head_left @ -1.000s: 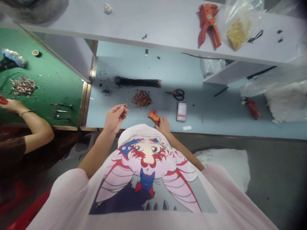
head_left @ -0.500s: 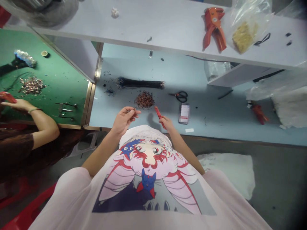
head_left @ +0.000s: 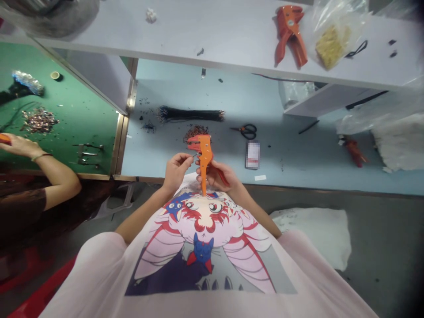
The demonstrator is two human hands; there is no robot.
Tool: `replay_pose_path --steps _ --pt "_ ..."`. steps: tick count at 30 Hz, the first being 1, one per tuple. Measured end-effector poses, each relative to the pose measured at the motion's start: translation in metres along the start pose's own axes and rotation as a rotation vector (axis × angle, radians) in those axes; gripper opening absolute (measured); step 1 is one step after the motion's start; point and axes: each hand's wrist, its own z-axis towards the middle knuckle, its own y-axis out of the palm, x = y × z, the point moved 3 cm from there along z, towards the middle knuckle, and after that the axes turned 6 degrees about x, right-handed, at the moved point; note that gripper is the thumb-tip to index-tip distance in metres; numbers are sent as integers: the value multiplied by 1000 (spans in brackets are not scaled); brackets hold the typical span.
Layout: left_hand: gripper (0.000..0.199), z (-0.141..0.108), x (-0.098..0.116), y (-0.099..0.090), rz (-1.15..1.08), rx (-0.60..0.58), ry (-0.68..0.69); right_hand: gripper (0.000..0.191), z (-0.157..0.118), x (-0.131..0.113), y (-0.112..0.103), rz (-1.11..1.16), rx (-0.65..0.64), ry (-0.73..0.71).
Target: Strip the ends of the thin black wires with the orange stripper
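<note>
My right hand (head_left: 220,176) is wrapped round an orange and red wire stripper (head_left: 206,154), whose head points away from me. Close to its jaws, my left hand (head_left: 177,170) pinches a thin dark wire (head_left: 195,155). The wire's far end reaches the tool; whether the jaws hold it I cannot tell. Behind the tool lies a pile of small copper-coloured pieces (head_left: 198,130), partly hidden. Beyond that pile, a bundle of black wires (head_left: 192,114) stretches across the blue table (head_left: 159,154).
Black scissors (head_left: 247,131) and a phone (head_left: 252,154) lie to the right. A white shelf (head_left: 232,44) carries another wire stripper (head_left: 290,35) and a bag of yellow pieces (head_left: 331,44). At the left, a person's hand (head_left: 23,147) is over a green table (head_left: 73,97).
The wire stripper has swung from edge-on to broad side up and moved left towards my left hand. My left hand has shifted slightly right, bringing the wire near the jaws.
</note>
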Motion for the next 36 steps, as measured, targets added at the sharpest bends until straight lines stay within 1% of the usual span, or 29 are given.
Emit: replay_pose_path --steps 3,6,11,17,20,24,31,36 --pt "16 -2 3 1 8 -46 52 37 -3 -1 2 47 -45 51" --pt "17 -4 5 4 51 -96 116 40 -6 -2 3 115 -91 71" --pt "16 -6 4 6 117 -141 181 43 -9 0 4 163 -99 78" --pt "15 -7 2 7 136 -147 206 35 -12 3 2 197 -131 77" --pt "14 -7 2 9 111 -157 205 32 -13 4 1 192 -157 77" --pt "14 -8 0 10 70 -140 186 33 -13 6 1 139 -147 87" --pt "15 -9 2 12 -5 -155 119 38 -12 7 2 183 -172 117" --pt "19 -9 3 12 -22 -157 107 36 -12 7 2 187 -192 104"
